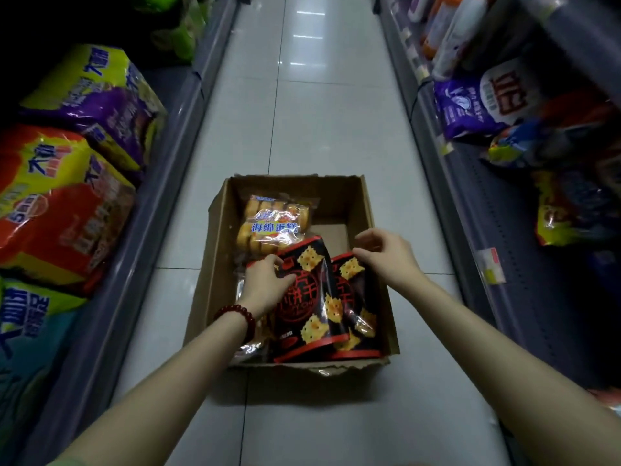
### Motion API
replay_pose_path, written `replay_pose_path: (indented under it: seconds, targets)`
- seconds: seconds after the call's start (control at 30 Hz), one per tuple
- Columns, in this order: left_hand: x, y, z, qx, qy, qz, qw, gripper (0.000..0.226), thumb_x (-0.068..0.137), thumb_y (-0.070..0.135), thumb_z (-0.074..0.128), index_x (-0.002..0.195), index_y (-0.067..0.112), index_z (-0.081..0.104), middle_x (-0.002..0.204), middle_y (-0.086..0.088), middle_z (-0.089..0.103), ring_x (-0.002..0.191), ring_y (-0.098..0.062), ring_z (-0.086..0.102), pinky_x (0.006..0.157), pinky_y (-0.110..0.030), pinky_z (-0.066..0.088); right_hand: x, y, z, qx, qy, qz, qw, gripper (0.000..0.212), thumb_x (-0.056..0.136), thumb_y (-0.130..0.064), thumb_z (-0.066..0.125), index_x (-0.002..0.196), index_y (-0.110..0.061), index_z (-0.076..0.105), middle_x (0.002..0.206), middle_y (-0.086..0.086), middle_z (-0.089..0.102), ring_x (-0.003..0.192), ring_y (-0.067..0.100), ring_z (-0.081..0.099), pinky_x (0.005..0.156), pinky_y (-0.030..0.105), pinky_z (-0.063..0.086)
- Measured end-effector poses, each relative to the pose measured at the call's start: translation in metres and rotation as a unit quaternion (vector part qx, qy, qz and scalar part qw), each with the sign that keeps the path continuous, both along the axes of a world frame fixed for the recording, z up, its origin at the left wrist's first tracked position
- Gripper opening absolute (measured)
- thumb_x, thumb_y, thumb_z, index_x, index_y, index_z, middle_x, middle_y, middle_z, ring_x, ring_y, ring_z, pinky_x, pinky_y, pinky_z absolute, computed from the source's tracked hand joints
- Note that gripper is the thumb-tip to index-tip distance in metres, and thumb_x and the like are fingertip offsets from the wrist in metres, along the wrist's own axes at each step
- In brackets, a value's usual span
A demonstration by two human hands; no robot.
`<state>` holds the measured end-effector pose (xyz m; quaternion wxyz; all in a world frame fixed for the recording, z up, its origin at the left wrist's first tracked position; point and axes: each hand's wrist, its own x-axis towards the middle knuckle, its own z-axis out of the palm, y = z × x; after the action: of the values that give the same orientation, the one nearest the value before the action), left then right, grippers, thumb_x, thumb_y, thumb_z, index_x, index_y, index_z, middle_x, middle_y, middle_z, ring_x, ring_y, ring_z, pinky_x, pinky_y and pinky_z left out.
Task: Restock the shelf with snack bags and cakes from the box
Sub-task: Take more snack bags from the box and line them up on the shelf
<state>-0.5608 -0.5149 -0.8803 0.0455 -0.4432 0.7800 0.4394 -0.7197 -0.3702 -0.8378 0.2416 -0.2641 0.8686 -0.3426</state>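
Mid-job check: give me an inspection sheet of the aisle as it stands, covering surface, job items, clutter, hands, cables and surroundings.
Surface: glossy pale tiled floor; open brown cardboard box sits on it.
Job's things: two black-and-red cracker bags overlapping at the box's near end; clear pack of yellow sponge cakes beyond them.
Clutter: clear wrappers under the left wrist, contents unclear.
Grippers: left hand grips the nearer cracker bag; right hand pinches the other bag's top.
Cables: nothing seen.
Surroundings: grey shelves both sides; large yellow, purple and red bags on the left, purple and white bags on the right.
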Motion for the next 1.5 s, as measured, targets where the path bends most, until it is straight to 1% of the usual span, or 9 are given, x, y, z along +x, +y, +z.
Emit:
replay_pose_path:
  seconds: [0.17,0.3,0.53,0.73,0.87,1.0,1.07,1.27,1.5]
  targets:
    - [-0.021,0.034,-0.014,-0.003,0.018,0.036,0.999,0.061,0.084,0.039,0.066,0.133,0.012,0.042,0.134,-0.01,0.044,0.126,-0.027,0.043,0.104,-0.042,0.042,-0.003,0.02,-0.011,0.007,-0.017,-0.016,1.0,0.025,0.085,-0.02,0.069,0.109,-0.013,0.067,0.103,0.002,0.068,0.098,0.016,0.063,0.087,0.03,0.053]
    - [-0.041,0.056,-0.022,-0.06,0.014,0.058,0.996,0.087,0.08,0.053,0.065,0.145,0.014,0.024,0.155,-0.012,0.018,0.144,-0.032,0.013,0.115,-0.051,0.023,-0.004,0.025,-0.021,-0.008,-0.015,-0.008,1.0,0.024,0.086,-0.02,0.067,0.11,-0.014,0.067,0.104,0.0,0.068,0.099,0.014,0.063,0.086,0.028,0.053]
    - [-0.053,0.081,-0.04,-0.093,-0.055,0.041,0.993,0.111,0.075,0.063,0.064,0.152,0.017,-0.001,0.159,-0.013,-0.01,0.145,-0.039,-0.012,0.115,-0.058,0.003,-0.002,0.03,-0.032,-0.036,-0.024,-0.017,0.999,0.02,0.086,-0.018,0.066,0.106,-0.016,0.067,0.097,-0.004,0.067,0.092,0.008,0.061,0.078,0.018,0.047]
    - [-0.045,0.076,-0.035,-0.061,-0.048,0.043,0.996,0.1,0.083,0.039,0.067,0.152,0.018,-0.002,0.16,-0.011,-0.008,0.146,-0.038,-0.01,0.115,-0.057,0.004,-0.004,0.033,-0.034,-0.049,-0.039,-0.026,0.998,0.02,0.086,-0.018,0.066,0.106,-0.015,0.067,0.098,-0.002,0.068,0.093,0.008,0.061,0.081,0.022,0.051]
    - [-0.027,0.06,-0.028,-0.056,-0.016,0.034,0.998,0.096,0.082,0.039,0.068,0.152,0.019,0.005,0.16,-0.011,0.002,0.147,-0.035,-0.001,0.117,-0.056,0.012,-0.003,0.027,-0.033,-0.062,-0.03,-0.017,0.997,0.021,0.087,-0.021,0.066,0.107,-0.018,0.066,0.102,-0.002,0.068,0.099,0.012,0.062,0.086,0.028,0.053]
    - [-0.009,0.045,-0.021,-0.063,0.023,0.03,0.997,0.091,0.081,0.037,0.07,0.151,0.015,0.016,0.159,-0.01,0.015,0.147,-0.029,0.01,0.117,-0.05,0.02,0.002,0.008,-0.033,-0.077,-0.024,0.003,0.997,0.025,0.087,-0.021,0.066,0.112,-0.019,0.064,0.105,-0.003,0.066,0.1,0.01,0.06,0.08,0.016,0.046]
    - [0.0,0.04,-0.016,-0.068,0.037,0.025,0.997,0.089,0.082,0.035,0.07,0.151,0.014,0.018,0.158,-0.009,0.02,0.146,-0.026,0.016,0.117,-0.047,0.023,0.002,-0.002,-0.035,-0.076,-0.029,0.011,0.997,0.029,0.087,-0.021,0.066,0.115,-0.019,0.062,0.113,-0.001,0.065,0.105,0.013,0.059,0.089,0.024,0.049]
    - [0.023,0.035,-0.005,-0.05,0.072,0.02,0.996,0.085,0.084,0.033,0.067,0.152,0.018,0.017,0.158,-0.004,0.021,0.145,-0.021,0.019,0.117,-0.044,0.025,-0.006,-0.03,-0.043,-0.018,-0.003,0.072,0.997,0.042,0.088,-0.027,0.063,0.128,-0.02,0.053,0.131,0.002,0.056,0.123,0.017,0.049,0.096,0.028,0.04]
    - [0.028,0.032,-0.001,-0.041,0.088,0.016,0.995,0.083,0.086,0.033,0.065,0.152,0.019,0.017,0.158,-0.001,0.022,0.145,-0.019,0.02,0.117,-0.041,0.025,-0.018,-0.051,-0.058,0.095,0.037,0.12,0.988,0.059,0.093,-0.052,0.045,0.144,-0.025,0.031,0.14,0.01,0.048,0.126,0.026,0.047,0.099,0.039,0.042]
